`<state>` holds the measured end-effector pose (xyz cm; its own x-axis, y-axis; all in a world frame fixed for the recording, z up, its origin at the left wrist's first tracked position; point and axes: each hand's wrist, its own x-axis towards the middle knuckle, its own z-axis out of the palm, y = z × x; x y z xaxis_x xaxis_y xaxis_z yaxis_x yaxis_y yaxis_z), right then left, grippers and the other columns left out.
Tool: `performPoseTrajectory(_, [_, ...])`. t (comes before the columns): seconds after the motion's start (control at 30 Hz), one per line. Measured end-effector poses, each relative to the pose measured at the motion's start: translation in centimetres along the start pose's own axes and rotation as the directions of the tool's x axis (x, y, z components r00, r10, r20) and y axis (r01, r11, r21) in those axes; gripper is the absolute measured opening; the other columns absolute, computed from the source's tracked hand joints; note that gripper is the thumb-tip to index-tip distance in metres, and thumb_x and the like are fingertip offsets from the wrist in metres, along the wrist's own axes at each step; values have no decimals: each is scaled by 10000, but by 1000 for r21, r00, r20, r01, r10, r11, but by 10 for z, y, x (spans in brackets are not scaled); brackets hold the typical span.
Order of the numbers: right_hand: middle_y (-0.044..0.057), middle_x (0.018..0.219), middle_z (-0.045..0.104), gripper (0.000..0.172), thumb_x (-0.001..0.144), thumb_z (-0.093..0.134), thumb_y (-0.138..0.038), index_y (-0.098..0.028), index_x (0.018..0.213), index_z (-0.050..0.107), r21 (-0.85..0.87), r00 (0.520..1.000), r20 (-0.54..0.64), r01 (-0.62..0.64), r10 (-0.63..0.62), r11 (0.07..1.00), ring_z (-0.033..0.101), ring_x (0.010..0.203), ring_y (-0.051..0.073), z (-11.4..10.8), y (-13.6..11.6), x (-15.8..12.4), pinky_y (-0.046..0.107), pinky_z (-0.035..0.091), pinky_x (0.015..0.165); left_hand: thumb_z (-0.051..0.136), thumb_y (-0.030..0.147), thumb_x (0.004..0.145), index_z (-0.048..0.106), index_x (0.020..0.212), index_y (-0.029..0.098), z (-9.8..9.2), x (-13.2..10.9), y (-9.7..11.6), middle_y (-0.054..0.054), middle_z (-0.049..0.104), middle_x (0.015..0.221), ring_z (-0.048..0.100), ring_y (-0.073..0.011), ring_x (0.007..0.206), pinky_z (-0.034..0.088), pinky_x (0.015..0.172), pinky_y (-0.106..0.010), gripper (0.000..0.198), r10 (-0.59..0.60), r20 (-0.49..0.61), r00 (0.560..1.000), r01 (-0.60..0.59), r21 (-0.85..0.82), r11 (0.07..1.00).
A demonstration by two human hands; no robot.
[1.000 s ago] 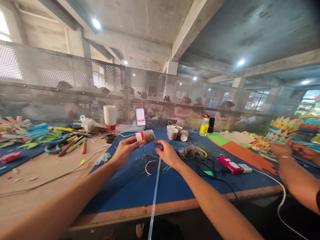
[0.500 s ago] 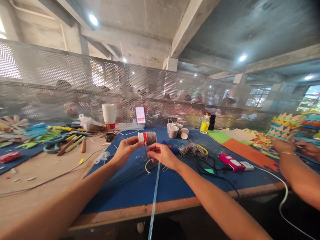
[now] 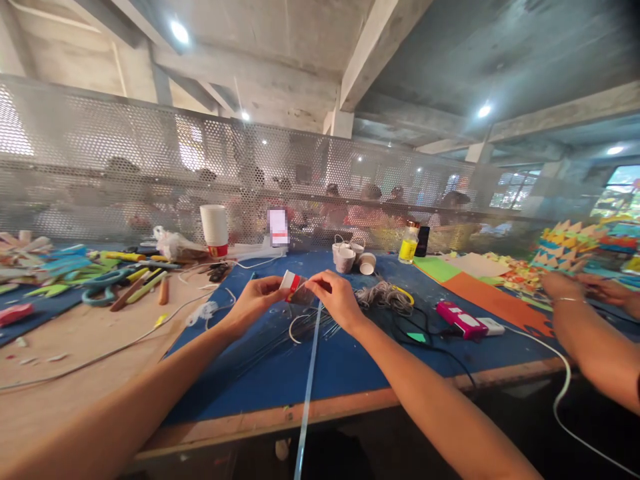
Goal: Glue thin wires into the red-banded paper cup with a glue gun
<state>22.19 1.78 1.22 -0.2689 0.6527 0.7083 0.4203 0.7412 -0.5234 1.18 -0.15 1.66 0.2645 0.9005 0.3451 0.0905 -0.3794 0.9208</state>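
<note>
My left hand (image 3: 257,300) is closed on a small paper cup (image 3: 290,283), white with a red band, which I hold tilted above the blue table mat (image 3: 240,380). Grey cord was visible round the cup's other part, which is now mostly dark and blurred. At the cup's right side my right hand (image 3: 336,299) has thumb and fingers pinched together. They seem to have the grey cord between them, though the strand is too thin to follow. Beyond my right hand lies a loose bundle of grey cord (image 3: 385,297).
Behind stand several small cord-wrapped cups (image 3: 345,257), a stack of paper cups (image 3: 214,230), a phone (image 3: 279,227) and a yellow-labelled bottle (image 3: 409,243). Scissors (image 3: 103,287) lie left; a pink glue gun-like device (image 3: 461,319) lies right. A co-worker's hands (image 3: 565,290) work at far right.
The cup has tilted, its right end dropping toward the mat. My right hand has moved up and right, its fingers going from loosely curled to pinched.
</note>
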Motion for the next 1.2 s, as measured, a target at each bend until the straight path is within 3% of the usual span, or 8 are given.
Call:
performPoseTrajectory(0.47, [15,797,599,179,901,615,-346,-195,838,689,-33,999,-47,19,-21,999,557,698,130,-3,1,2,236,443,695,689,354,804,734,920,158,0,1,-5,-28,708,845,615,-191,804,438,788,-293,232,-16,116,993,12,30,999])
performPoseTrajectory(1.2, [9,786,606,141,859,643,-302,-184,800,695,32,997,-41,-69,71,997,571,677,119,-3,4,4,232,466,674,687,333,802,721,876,154,-1,0,-3,-25,701,817,611,-180,781,441,779,-288,197,-10,134,991,9,6,1000])
